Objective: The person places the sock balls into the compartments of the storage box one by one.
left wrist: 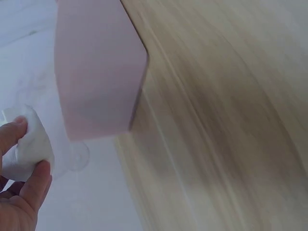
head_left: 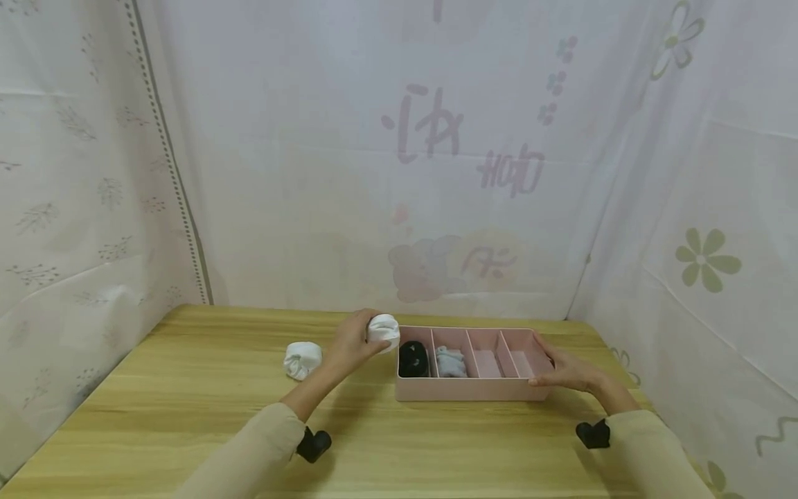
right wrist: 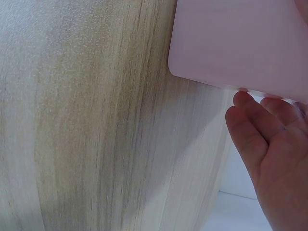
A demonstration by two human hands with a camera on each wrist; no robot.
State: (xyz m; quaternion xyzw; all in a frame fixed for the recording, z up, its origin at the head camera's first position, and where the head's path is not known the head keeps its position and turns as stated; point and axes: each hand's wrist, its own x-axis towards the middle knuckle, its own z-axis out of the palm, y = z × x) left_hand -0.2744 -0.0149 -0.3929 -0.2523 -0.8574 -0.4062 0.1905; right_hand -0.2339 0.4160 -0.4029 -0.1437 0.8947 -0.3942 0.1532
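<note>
Nearest the lens, beige sleeves and dark wrist straps above a pale wood-grain table (head_left: 187, 388). Left hand (head_left: 349, 346) lifted, fingers (left wrist: 33, 185) curled round a rolled white sock (head_left: 383, 330), held just beside the left end of the pink divided tray (head_left: 467, 391). Probably light, soft and squashy; best gripped around the middle so the roll stays closed. Right hand (head_left: 564, 371) flat against the tray's right end, fingers straight and together. Smooth rigid plastic there; black roll (head_left: 413, 358) and grey roll (head_left: 450, 362) inside. Second white sock roll (head_left: 303, 359) on the table.
</note>
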